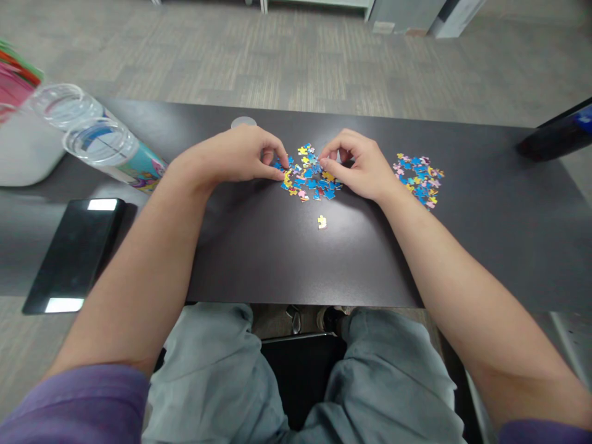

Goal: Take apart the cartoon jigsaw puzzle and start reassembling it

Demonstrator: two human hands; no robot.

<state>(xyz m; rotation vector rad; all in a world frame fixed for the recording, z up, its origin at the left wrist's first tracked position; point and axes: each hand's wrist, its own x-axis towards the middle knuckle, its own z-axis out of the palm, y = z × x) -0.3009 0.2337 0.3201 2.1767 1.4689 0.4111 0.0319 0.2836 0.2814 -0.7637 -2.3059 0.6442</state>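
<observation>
White bin [28,151]: standing at the far left, holding green, orange and pink items.
Canisters [115,145]: two, clear-rimmed, standing just beside the bin; the nearer bearing a bright printed label.
Black tablet [69,256]: lying flat, long axis running from near left to far right, its near end projecting past the edge.
Translucent disc [243,121]: lying beyond the left wrist, partly hidden.
Left hand [245,154]: reaching to the heap's left side; thumb and forefinger bending close together at the pieces; whether they are gripping one, cannot tell.
Central heap [311,183]: jigsaw pieces in blue, yellow and pink, lying between the hands, pointing in mixed directions, sharing no axis.
Loose piece [322,222]: lying alone on the near side of the heap, yellow and whitish, long axis running roughly toward the person.
Right hand [358,161]: working at the heap's right side; thumb and forefinger tips nearly meeting; grip on a piece, cannot tell.
Right heap [419,179]: more pieces, spreading from far left to near right, apart from the central heap.
Dark object [550,139]: standing at the far right, leaning outward in view.
Tabletop [259,259]: dark, smooth, spanning left to right, reflecting light.
Carpet [222,61]: grey, streaked, extending beyond.
Grey cabinet [407,13]: standing on the carpet, upper right.
</observation>
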